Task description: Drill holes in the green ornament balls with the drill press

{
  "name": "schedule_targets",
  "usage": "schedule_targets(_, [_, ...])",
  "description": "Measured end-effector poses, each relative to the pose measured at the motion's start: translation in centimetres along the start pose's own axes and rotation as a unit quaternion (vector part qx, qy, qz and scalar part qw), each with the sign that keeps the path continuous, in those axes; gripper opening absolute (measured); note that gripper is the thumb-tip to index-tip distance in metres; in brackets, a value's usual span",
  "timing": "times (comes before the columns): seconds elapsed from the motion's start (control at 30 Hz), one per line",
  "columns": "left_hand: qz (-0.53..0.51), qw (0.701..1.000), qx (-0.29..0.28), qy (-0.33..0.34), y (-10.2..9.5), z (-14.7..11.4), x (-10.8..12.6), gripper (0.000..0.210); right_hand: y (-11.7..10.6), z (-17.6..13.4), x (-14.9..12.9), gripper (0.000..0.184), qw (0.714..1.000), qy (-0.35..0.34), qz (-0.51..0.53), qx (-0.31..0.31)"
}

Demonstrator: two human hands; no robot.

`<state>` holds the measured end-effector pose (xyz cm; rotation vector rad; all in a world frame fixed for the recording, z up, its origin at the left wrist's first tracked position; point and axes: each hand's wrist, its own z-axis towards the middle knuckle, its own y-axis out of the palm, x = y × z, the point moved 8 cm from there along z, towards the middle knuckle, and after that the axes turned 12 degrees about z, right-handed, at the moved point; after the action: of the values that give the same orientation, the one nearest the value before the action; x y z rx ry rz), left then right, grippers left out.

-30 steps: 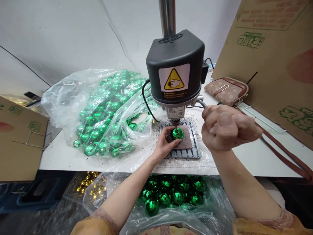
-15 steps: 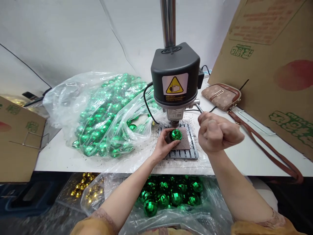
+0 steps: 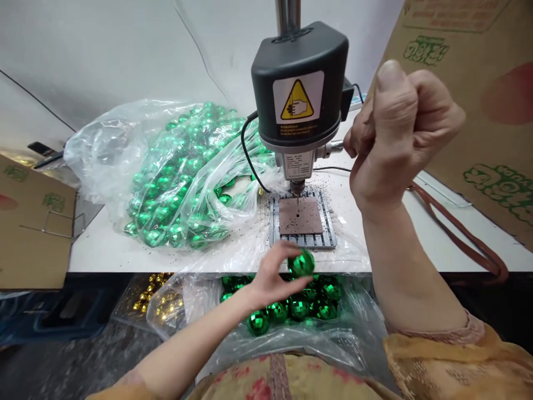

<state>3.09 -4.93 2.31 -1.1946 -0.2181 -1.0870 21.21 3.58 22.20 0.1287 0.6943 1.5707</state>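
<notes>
My left hand (image 3: 272, 278) has a shiny green faceted ball (image 3: 303, 262) between its thumb and fingers, just off the table's front edge. Raised at the right, my right hand (image 3: 402, 125) is closed round the feed lever (image 3: 336, 146) of a small black drill press (image 3: 297, 83); the hand hides most of the lever. The thin drill bit (image 3: 297, 201) points down over a brownish square pad (image 3: 306, 219) with a hole in it. That pad lies on the slotted metal base (image 3: 302, 240), among dark shavings.
Below the table edge an open plastic bag holds several green balls (image 3: 258, 322). A big clear bag (image 3: 112, 144) of green balls lies on the left. Golden balls (image 3: 170, 305) sit lower left. Cardboard boxes (image 3: 37, 222) flank the table, with a brown strap (image 3: 458, 239) at right.
My left hand has drawn the ball off the pad, toward me and down past the base. My right hand has risen with the lever, and the bit is clear of the ball.
</notes>
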Motion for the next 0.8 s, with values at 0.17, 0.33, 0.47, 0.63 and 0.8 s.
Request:
schedule_targets(0.17, [0.041, 0.972, -0.226, 0.051, 6.8, -5.9, 0.9, 0.046, 0.0, -0.1, 0.1, 0.05, 1.0, 0.0, -0.007, 0.009])
schedule_targets(0.33, [0.065, 0.973, -0.206, 0.077, 7.8, -6.3, 1.7, 0.052, -0.3, -0.1, 0.3, 0.053, 1.0, 0.007, 0.01, 0.003])
schedule_targets(0.47, [0.104, 0.991, -0.055, 0.067, 1.3, -2.2, 0.1, 0.031, -0.7, -0.3, 0.3, 0.048, 0.999, 0.016, 0.029, 0.008])
schedule_targets(0.63, [0.288, 0.945, 0.062, -0.142, -10.7, 5.9, -9.5, 0.026, -0.9, -0.6, 0.1, 0.043, 0.999, 0.009, 0.038, 0.027])
schedule_targets(0.8, [0.403, 0.856, -0.062, -0.318, -14.9, 9.1, -17.2, 0.017, -1.0, -0.7, 0.3, 0.042, 0.998, 0.009, 0.049, 0.033])
